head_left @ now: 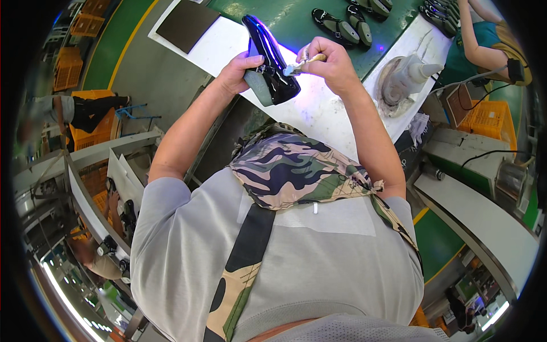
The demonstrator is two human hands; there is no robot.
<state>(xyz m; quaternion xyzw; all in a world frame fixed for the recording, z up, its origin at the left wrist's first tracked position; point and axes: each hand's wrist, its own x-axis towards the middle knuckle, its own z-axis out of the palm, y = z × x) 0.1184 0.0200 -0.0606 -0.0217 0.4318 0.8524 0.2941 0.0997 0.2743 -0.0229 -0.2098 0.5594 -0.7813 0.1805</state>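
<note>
My left hand [238, 73] is closed on a glossy black shoe [279, 80], which it holds tilted above the white work table. The shoe's grey-green sole side faces left, and its shiny upper faces right. In my right hand [330, 64] is a small brush with a pale handle, pinched between the fingers. The brush's whitish-blue tip [291, 70] meets or nearly meets the right side of the shoe; I cannot tell if it touches. My fingers cover part of the handle.
A white squeeze bottle [405, 78] stands in a round, stained holder to the right on the white table [228, 43]. Several black shoes [335, 27] lie on the green surface beyond. A dark square mat [187, 25] is at far left. At upper right are a co-worker's arms [470, 43].
</note>
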